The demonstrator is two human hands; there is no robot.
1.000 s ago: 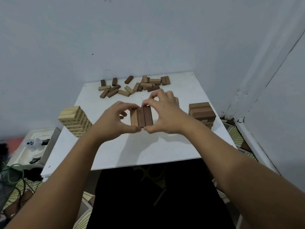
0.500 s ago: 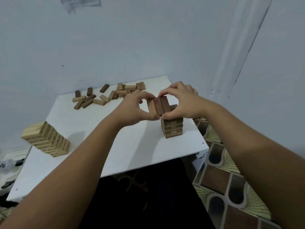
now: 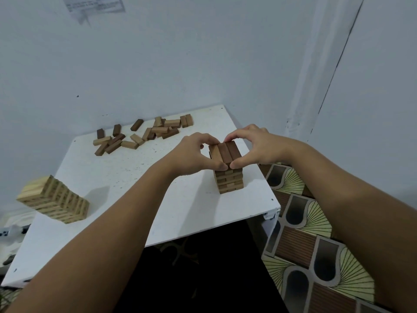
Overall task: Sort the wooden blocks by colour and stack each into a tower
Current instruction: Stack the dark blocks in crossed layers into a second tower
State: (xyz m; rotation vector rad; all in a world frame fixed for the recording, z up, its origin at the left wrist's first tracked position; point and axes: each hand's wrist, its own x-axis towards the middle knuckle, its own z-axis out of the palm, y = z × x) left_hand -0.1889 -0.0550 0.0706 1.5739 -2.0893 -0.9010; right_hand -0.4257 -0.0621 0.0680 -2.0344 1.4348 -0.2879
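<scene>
I see both hands over the right part of the white worktop (image 3: 126, 177), holding a row of three dark brown blocks (image 3: 224, 152) side by side on top of the brown tower (image 3: 229, 180). My left hand (image 3: 191, 155) pinches the row from its left side, thumb at the near end and fingers (image 3: 203, 137) curled over the far end. My right hand (image 3: 255, 146) mirrors it on the right side, thumb tip pressed at the near corner, fingers bent round the far end. The two thumbs almost meet at the front of the row. Whether the three blocks already rest fully on the layer beneath I cannot tell; they sit right at the tower's top, roughly square to it.

The brown tower stands near the worktop's right edge, its layers alternating in direction. At the left front stands the pale wood tower (image 3: 53, 203), taller and built of light blocks. Along the far edge by the wall lies a scatter of loose blocks (image 3: 144, 134), dark brown and mid brown mixed, some overlapping, well apart from both towers.

Beyond the right edge the patterned floor (image 3: 316, 233) shows green fans and brown panels. A paper sheet (image 3: 94, 5) hangs on the wall above.
</scene>
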